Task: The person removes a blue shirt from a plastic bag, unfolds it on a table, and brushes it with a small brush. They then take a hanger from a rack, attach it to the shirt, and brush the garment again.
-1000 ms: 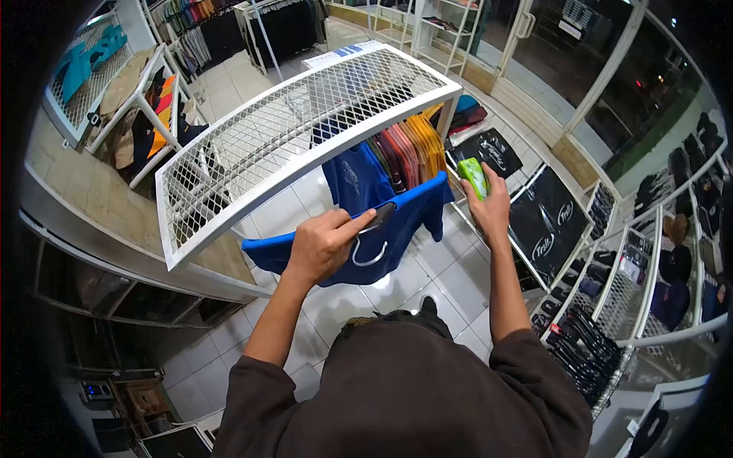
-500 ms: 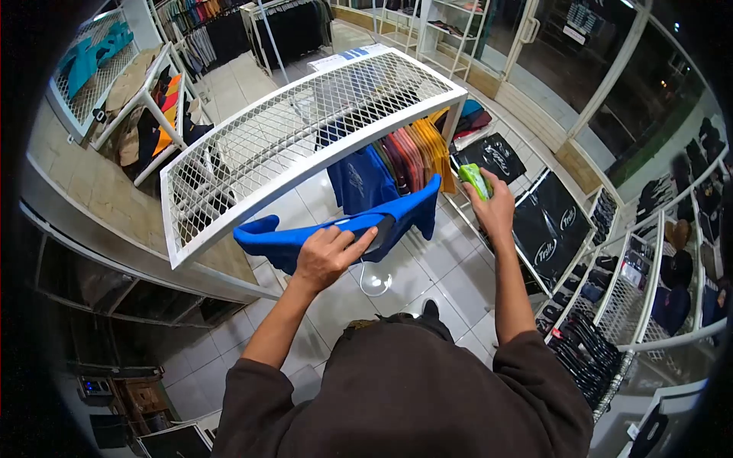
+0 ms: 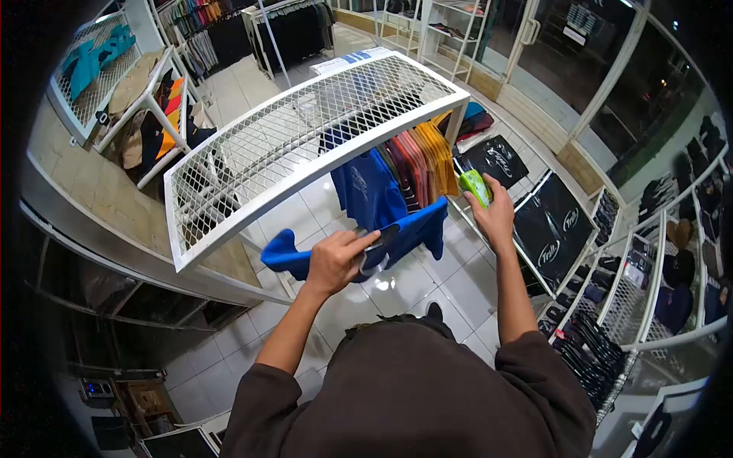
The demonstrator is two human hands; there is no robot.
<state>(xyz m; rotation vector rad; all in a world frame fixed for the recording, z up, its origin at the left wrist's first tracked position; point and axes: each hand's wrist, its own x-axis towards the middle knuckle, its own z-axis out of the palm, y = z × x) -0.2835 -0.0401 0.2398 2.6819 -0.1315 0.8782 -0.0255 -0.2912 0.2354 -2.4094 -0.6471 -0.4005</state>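
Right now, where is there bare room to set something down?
The white mesh top looks bare along its near edge; so do floor tiles between the held blue shirt and the black packages. Crowded: beneath the white mesh top, hanging garments bunch together.

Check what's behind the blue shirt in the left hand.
Beyond the held shirt: a row of hanging shirts, blue, reddish and yellow, plus white floor tiles. Whatever sits directly behind the cloth is covered; can't tell.
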